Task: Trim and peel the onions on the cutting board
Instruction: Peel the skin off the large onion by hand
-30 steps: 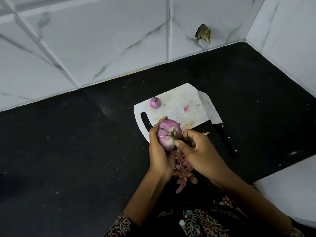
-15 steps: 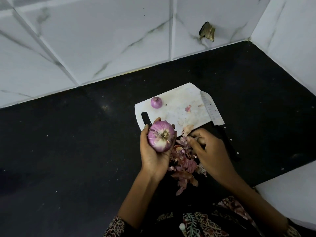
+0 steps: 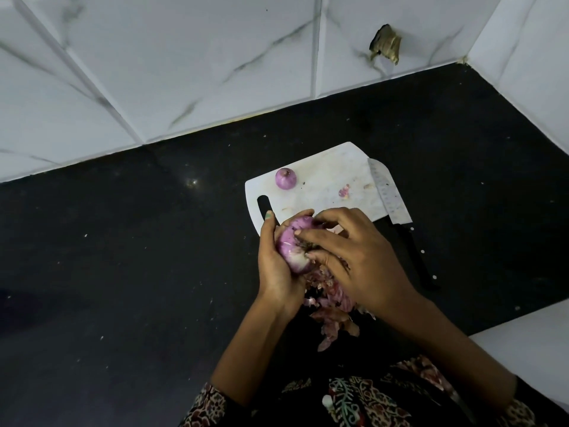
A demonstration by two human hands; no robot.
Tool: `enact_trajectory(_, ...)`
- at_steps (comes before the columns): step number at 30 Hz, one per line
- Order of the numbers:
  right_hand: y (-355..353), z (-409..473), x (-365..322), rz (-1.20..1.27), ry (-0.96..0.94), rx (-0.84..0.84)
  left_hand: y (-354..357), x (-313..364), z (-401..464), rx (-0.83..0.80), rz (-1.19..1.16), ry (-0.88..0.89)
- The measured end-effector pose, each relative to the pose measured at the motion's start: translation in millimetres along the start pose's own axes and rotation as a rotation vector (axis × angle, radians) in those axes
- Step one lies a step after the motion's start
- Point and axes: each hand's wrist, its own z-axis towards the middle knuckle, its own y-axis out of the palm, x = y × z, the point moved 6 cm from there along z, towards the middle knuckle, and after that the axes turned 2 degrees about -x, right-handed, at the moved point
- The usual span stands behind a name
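Both hands clamp one big onion [image 3: 292,246]: left hand [image 3: 274,263] cradles, right hand [image 3: 354,257] pinches skin; small onion [image 3: 285,179] at cutting board's [image 3: 323,180] ten o'clock.

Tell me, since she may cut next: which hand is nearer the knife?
Right. The right hand works the held onion just beside the knife; the left hand grips the onion on the far side.

Right hand [image 3: 360,257] back on onion [image 3: 291,246] from peel pile [image 3: 332,303]; fingers [image 3: 320,234] now picking at skin.
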Motion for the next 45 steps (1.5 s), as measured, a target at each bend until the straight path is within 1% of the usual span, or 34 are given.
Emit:
enact_trajectory(3,0.0,-2.4,1.3,0.009,0.002,0.046,-0.4,-2.5,0.1,0.002,-0.006,-0.014)
enact_trajectory(10,-4.5,-5.5,2.9,0.064,0.037,0.058,1.7,-6.1,-0.1,-0.008,-0.023,-0.041)
enact_trajectory(16,-3.5,-7.7,5.6,0.114,0.058,0.06,1.7,-1.6,0.9,0.01,0.053,-0.031)
enact_trajectory(21,-4.8,-7.9,9.1,0.148,0.142,0.061,6.1,1.2,-4.2,0.003,0.131,-0.029)
enact_trajectory(24,-2.5,-7.4,8.9,0.128,0.163,-0.003,6.5,0.2,-5.7,0.023,0.165,-0.038)
enact_trajectory(27,5.3,-13.5,6.3,0.133,0.11,-0.156,1.8,0.3,-1.7,0.062,0.169,-0.039)
enact_trajectory(29,6.3,-17.2,7.5,0.201,0.143,-0.238,-1.8,4.3,-0.7,0.088,0.215,-0.031)
enact_trajectory(30,4.7,-17.3,9.1,0.216,0.173,-0.249,-3.5,6.1,-0.9,0.097,0.244,-0.028)
enact_trajectory(31,1.0,-16.5,10.4,0.2,0.194,-0.226,-4.3,6.9,-2.1,0.102,0.272,-0.029)
enact_trajectory(34,-12.6,-7.3,9.1,0.12,0.182,-0.064,-1.5,5.6,-5.6,0.085,0.329,-0.031)
enact_trajectory(37,-9.3,-4.6,6.5,0.158,0.168,-0.062,3.8,4.4,-7.1,0.048,0.338,-0.03)
enact_trajectory(40,-4.6,-7.7,4.8,0.098,0.122,-0.081,6.6,5.4,-7.3,0.024,0.346,-0.041)
enact_trajectory(42,-5.0,-10.3,3.7,0.069,0.099,-0.035,6.1,5.4,-7.0,0.026,0.347,-0.048)
enact_trajectory(45,-6.4,-15.1,0.9,0.027,0.058,0.078,7.0,3.1,-6.7,0.018,0.287,-0.081)
